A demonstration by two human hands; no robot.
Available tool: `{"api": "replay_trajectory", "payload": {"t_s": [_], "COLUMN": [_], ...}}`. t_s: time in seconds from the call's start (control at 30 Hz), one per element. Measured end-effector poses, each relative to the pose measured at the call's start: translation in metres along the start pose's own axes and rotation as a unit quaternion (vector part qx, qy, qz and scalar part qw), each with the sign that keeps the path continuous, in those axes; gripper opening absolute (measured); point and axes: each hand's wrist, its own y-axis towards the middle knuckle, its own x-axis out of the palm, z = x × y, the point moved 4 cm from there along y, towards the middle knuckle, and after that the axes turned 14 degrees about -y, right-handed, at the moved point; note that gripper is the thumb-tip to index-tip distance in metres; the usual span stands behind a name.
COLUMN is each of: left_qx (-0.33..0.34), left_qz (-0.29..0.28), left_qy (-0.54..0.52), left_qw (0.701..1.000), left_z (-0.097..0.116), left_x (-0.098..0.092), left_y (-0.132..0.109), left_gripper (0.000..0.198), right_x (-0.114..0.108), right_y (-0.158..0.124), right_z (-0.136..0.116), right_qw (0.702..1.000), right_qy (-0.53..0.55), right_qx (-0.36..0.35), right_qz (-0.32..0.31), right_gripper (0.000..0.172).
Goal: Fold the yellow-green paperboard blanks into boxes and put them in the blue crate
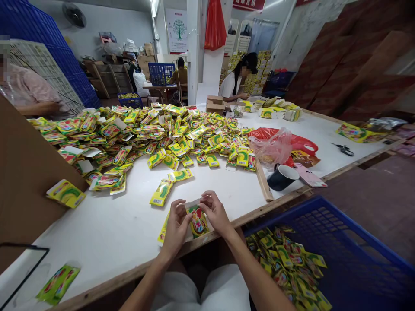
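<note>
Both hands are at a small yellow, green and red printed box (197, 221) near the table's front edge, its pale flap raised at the top. My left hand (177, 222) has thumb and fingers closed at the box's left side. At the upper right corner, my right hand (214, 211) pinches the flap edge. Partly hidden behind my left hand lies another yellow box (162, 231). Just beyond are two more flat boxes, one yellow box (161, 193) and a second yellow box (180, 175) touching it.
A large heap of yellow boxes (145, 129) covers the table's far side. At right are a dark mug (282, 178), wooden strip (264, 181), phone (309, 175) and scissors (343, 149). A blue crate (356, 242) holds many packets below. A person (238, 80) works across the table.
</note>
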Motion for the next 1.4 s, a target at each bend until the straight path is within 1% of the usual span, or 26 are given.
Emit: {"api": "replay_trajectory", "payload": {"t_s": [0.07,0.13,0.2,0.3,0.4,0.63,0.73,0.83,0.93,0.97,1.0,1.03,1.1,1.13,1.17,1.2,1.23,1.27,1.3,1.33,1.37,1.4], "left_qx": [-0.003,-0.005,0.003,0.017,0.014,0.022,0.009,0.006,0.016,0.026,0.039,0.051,0.058,0.05,0.037,0.025,0.015,0.011,0.015,0.023,0.031,0.035], "left_qz": [-0.005,-0.007,0.003,0.03,0.052,0.08,0.072,0.047,0.022,0.023,0.034,0.049,0.075,0.077,0.069,0.055,0.039,0.028,0.02,0.015,0.009,0.0], "left_qy": [0.004,0.046,0.082,0.109,0.123,0.133,0.119,0.107,0.129,0.148,0.175,0.209,0.301,0.348,0.389,0.419,0.436,0.441,0.44,0.439,0.439,0.441], "left_qw": [1.0,0.999,0.997,0.993,0.991,0.988,0.99,0.993,0.991,0.988,0.983,0.975,0.949,0.933,0.918,0.906,0.899,0.897,0.898,0.898,0.898,0.897], "left_z": [-0.001,0.0,0.003,0.007,0.007,0.007,0.004,0.003,0.006,0.008,0.01,0.012,0.014,0.014,0.013,0.013,0.013,0.015,0.02,0.026,0.033,0.042], "left_x": [0.001,0.001,0.001,0.003,0.005,0.004,0.002,0.002,0.003,0.001,-0.003,-0.009,-0.025,-0.033,-0.04,-0.045,-0.048,-0.048,-0.045,-0.04,-0.033,-0.025], "left_y": [0.0,-0.001,-0.002,-0.003,-0.002,0.004,0.002,-0.002,-0.007,-0.009,-0.011,-0.013,-0.019,-0.022,-0.024,-0.026,-0.027,-0.028,-0.027,-0.026,-0.024,-0.021], "left_gripper": [0.028,0.019,0.016,0.017,0.019,0.021,0.02,0.021,0.021,0.021,0.021,0.024,0.04,0.05,0.055,0.056,0.053,0.047,0.042,0.037,0.032,0.027], "right_x": [0.0,-0.001,-0.002,-0.003,-0.003,-0.005,-0.005,0.0,0.004,0.001,-0.007,-0.02,-0.06,-0.084,-0.106,-0.125,-0.138,-0.144,-0.142,-0.131,-0.113,-0.089], "right_y": [-0.002,-0.005,-0.008,-0.011,-0.01,0.0,-0.002,-0.006,-0.011,-0.012,-0.015,-0.018,-0.028,-0.034,-0.039,-0.045,-0.049,-0.053,-0.055,-0.056,-0.056,-0.055], "right_z": [0.0,-0.003,-0.007,-0.012,-0.015,-0.02,-0.017,-0.009,-0.008,-0.01,-0.012,-0.016,-0.022,-0.025,-0.028,-0.032,-0.036,-0.041,-0.045,-0.048,-0.052,-0.055], "right_qw": [1.0,1.0,0.999,0.999,0.999,0.997,0.997,0.999,0.999,0.999,0.999,0.999,0.989,0.979,0.965,0.948,0.932,0.922,0.918,0.921,0.93,0.939], "right_qy": [0.002,-0.014,-0.017,-0.019,-0.044,-0.079,-0.067,-0.034,-0.006,-0.01,-0.025,-0.05,-0.129,-0.18,-0.237,-0.294,-0.338,-0.367,-0.379,-0.374,-0.359,-0.337], "right_qx": [-0.005,-0.015,-0.021,-0.022,-0.021,-0.009,-0.007,0.002,0.006,0.003,0.001,0.002,0.017,0.03,0.038,0.029,0.019,0.005,-0.01,-0.024,-0.041,-0.06], "right_qz": [-0.006,-0.022,-0.035,-0.028,-0.013,-0.001,-0.021,-0.035,-0.038,-0.033,-0.02,0.003,0.064,0.094,0.106,0.117,0.125,0.126,0.119,0.102,0.072,0.031], "right_gripper": [0.017,0.013,0.012,0.013,0.014,0.013,0.013,0.011,0.008,0.007,0.007,0.008,0.012,0.015,0.016,0.015,0.014,0.013,0.013,0.015,0.021,0.03]}}
